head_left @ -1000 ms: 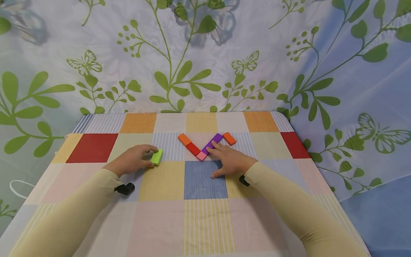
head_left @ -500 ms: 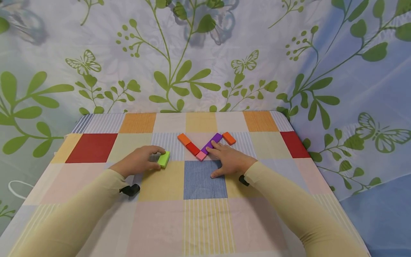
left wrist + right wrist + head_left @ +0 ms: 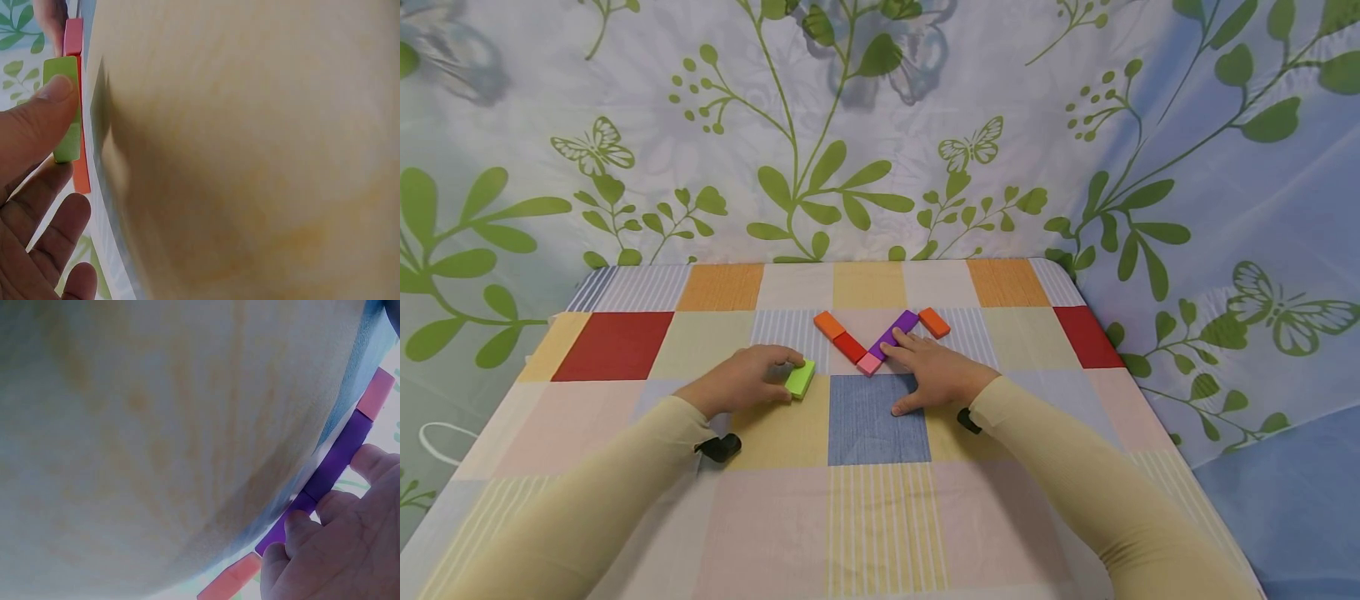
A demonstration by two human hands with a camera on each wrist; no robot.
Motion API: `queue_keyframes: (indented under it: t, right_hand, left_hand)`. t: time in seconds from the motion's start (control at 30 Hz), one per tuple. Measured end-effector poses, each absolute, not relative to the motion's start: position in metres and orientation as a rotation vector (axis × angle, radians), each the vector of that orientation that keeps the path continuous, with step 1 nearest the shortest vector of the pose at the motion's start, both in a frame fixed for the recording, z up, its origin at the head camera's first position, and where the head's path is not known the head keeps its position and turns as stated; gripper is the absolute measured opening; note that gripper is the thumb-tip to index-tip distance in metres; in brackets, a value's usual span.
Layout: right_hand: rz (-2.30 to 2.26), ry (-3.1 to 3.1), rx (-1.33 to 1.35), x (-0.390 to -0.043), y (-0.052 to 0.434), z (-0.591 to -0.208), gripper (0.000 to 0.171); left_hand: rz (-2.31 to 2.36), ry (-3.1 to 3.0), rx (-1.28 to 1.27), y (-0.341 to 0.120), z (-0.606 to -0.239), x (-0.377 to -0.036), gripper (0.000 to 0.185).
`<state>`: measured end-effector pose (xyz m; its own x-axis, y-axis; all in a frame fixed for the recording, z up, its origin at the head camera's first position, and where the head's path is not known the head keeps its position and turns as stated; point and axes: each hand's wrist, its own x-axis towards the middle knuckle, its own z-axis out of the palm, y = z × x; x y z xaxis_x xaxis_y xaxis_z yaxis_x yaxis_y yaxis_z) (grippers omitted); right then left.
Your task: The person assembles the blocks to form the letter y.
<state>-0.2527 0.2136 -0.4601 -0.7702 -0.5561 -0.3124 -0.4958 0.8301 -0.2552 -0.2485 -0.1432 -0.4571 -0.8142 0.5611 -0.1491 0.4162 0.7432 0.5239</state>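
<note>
While pinching a lime-green rectangular block (image 3: 800,379) between the thumb and forefinger of the left hand (image 3: 741,382), rested the fingertips of the right hand (image 3: 940,372) on two deep purple blocks (image 3: 906,321) laid end to end. Pressed the left thumb against the green block's broad face, with the other fingers loosely bent and apart from it. Held the block over the upper edge of a pale-yellow square on the patchwork-patterned tablecloth (image 3: 880,533), to the left of the other blocks and clear of them; could not tell raised from resting. Spread the right hand, thumb splayed well away from the fingers and over a blue square. Had a small pink block (image 3: 869,364) at the near bend of a V, touching the purple pair on one side and a bright red block (image 3: 850,348) on the other, with an orange rectangular block (image 3: 828,325) meeting the red one at the far left tip. Had a separate orange-red block (image 3: 934,322) slanted just beside the far purple end; could not make out any contact there. Wore long beige sleeves (image 3: 602,492). Faced a white fabric backdrop (image 3: 700,33) printed with green leaves and butterflies.
</note>
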Motion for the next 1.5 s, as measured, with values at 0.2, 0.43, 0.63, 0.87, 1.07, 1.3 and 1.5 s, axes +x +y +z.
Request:
queue_keyframes:
  t: [0.2, 0.43, 0.63, 0.87, 1.07, 1.3, 1.5]
  right_hand:
    - [-0.224, 2.639, -0.794, -0.253, 0.214, -0.461, 0.115]
    - [-0.232, 2.636, -0.796, -0.253, 0.214, -0.461, 0.114]
    - [-0.233, 2.638, -0.791, -0.253, 0.213, -0.461, 0.114]
    - [-0.230, 2.641, -0.781, -0.254, 0.213, -0.462, 0.114]
    - [-0.224, 2.641, -0.789, -0.255, 0.213, -0.463, 0.114]
    - [-0.231, 2.644, -0.782, -0.255, 0.213, -0.463, 0.114]
    - [-0.224, 2.638, -0.764, -0.255, 0.212, -0.461, 0.115]
  left_hand:
    - [0.674, 2.642, 0.839, -0.134, -0.456, -0.246, 0.052]
    - [0.666, 2.630, 0.913, -0.122, -0.457, -0.243, 0.051]
    - [0.661, 2.622, 0.957, -0.112, -0.459, -0.244, 0.050]
    - [0.651, 2.612, 0.980, -0.103, -0.463, -0.245, 0.050]
    - [0.647, 2.598, 1.018, -0.094, -0.462, -0.243, 0.050]
    - [0.616, 2.598, 1.047, -0.085, -0.463, -0.243, 0.048]
    - [0.598, 2.591, 1.041, -0.077, -0.460, -0.243, 0.049]
